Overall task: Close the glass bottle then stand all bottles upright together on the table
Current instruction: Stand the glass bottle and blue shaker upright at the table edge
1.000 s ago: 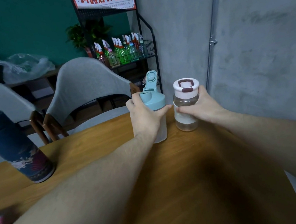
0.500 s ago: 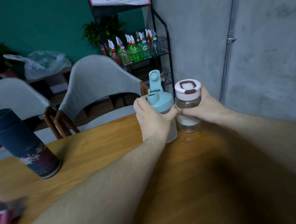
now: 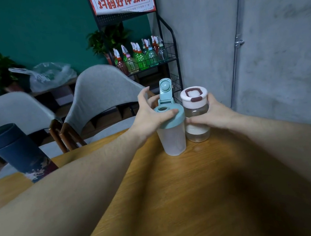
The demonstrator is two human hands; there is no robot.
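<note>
A frosted plastic bottle [image 3: 172, 141] with a teal lid, its flip cap standing open, is upright on the wooden table [image 3: 179, 202]. Touching its right side stands the glass bottle [image 3: 198, 132], upright, with a white lid and a maroon strap on top. My left hand [image 3: 148, 116] hovers at the teal lid with the thumb lying across its top and the fingers spread apart behind it. My right hand [image 3: 215, 113] is wrapped around the glass bottle from the right. A dark blue tumbler [image 3: 18, 151] stands upright far to the left, apart from the other two.
Two grey chairs [image 3: 100, 93] stand behind the table's far edge. A black wire rack [image 3: 145, 61] with several spray bottles is beyond them, by the concrete wall [image 3: 268, 48] on the right. The table edge curves away at the lower right.
My left hand has let go of the plastic bottle's body and risen to its lid, fingers spreading. The two bottles have come together and now touch. My right hand keeps its hold.
</note>
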